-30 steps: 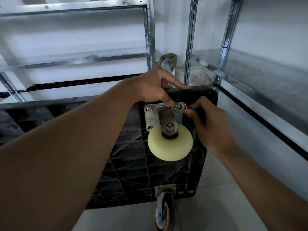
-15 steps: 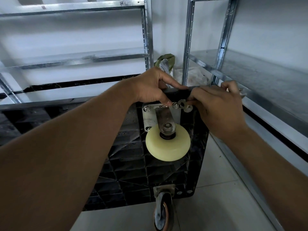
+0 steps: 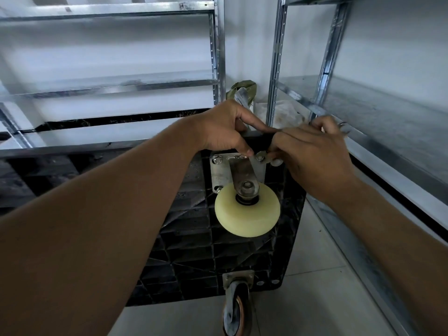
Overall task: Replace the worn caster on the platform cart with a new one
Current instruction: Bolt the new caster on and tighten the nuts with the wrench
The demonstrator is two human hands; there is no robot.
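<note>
New caster point(image 3: 247, 214): cream wheel, steel fork, sits on the upper right corner of the cart point(image 3: 189, 251) underside. The cart is tipped on its side, black ribbed bottom facing the camera. The mounting plate point(image 3: 220, 170) lies flat against the cart. Upper left bolt point(image 3: 217, 160) is in; lower left one is half hidden by the wheel.

Right hand point(image 3: 312, 156): fingertips pinched together on the upper right bolt point(image 3: 260, 157) at the plate corner, washer showing just left of them. A thin metal piece sticks out past the knuckles; can't tell what it is.

Left hand point(image 3: 223, 128): curled over the cart's top edge, thumb lying along the edge, index fingertip pressed on the top of the plate just left of that bolt. The two hands nearly touch.

Old caster point(image 3: 236, 309): grey wheel, brownish hub, bolted at the cart's lower edge, down on the tiled floor point(image 3: 315, 275).

Around: steel shelf rack point(image 3: 215, 57) behind left, second rack point(image 3: 388, 112) close on the right, green bag point(image 3: 242, 89) in the gap between them behind the cart.
</note>
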